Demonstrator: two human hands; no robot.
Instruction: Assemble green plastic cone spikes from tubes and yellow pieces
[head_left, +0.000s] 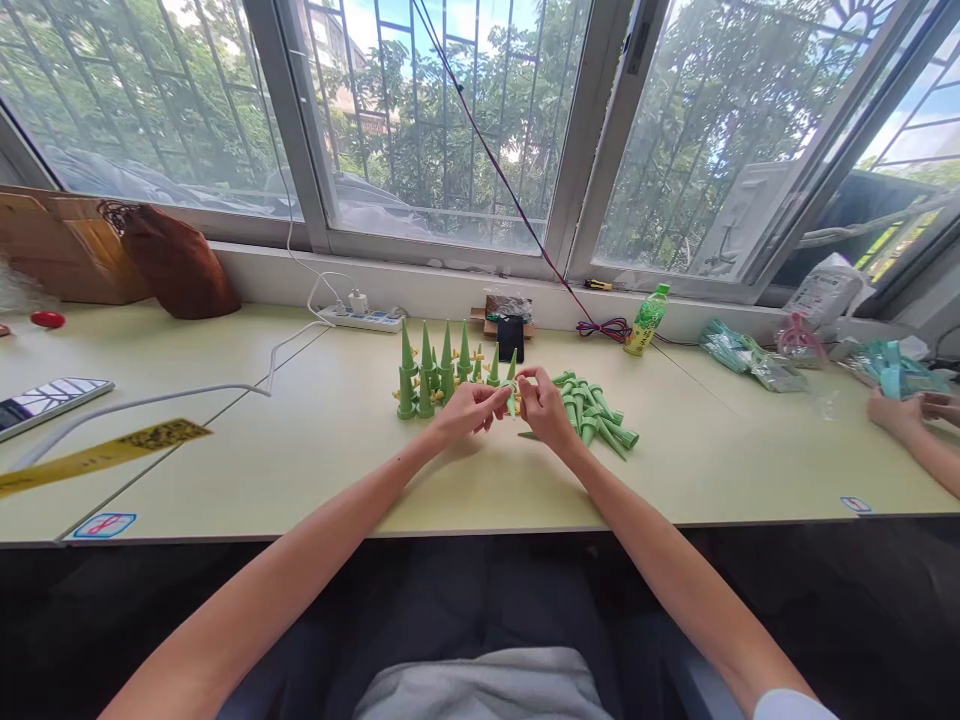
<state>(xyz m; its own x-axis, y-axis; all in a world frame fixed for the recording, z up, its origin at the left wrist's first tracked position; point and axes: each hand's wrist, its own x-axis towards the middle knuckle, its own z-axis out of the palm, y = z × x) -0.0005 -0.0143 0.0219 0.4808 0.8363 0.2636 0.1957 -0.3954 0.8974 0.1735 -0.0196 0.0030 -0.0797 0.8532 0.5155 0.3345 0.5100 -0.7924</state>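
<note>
Left hand (474,406) pinching a green spike (511,402), fingertips nearly together; right hand (544,408) fingers bent against it, hold hidden, cannot tell; clock from hands: upright spikes (426,380) at 10, loose spikes (592,412) at 3; bottle (646,322) at 2, capped, fill level unreadable; clear bag (724,346) beyond 3, teal material showing; brown pouch (178,262) toward 10, contents hidden.

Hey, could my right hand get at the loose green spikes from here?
Probably yes: the loose green spikes lie right beside your right hand, nothing visibly blocking, though it looks busy at another spike.
</note>
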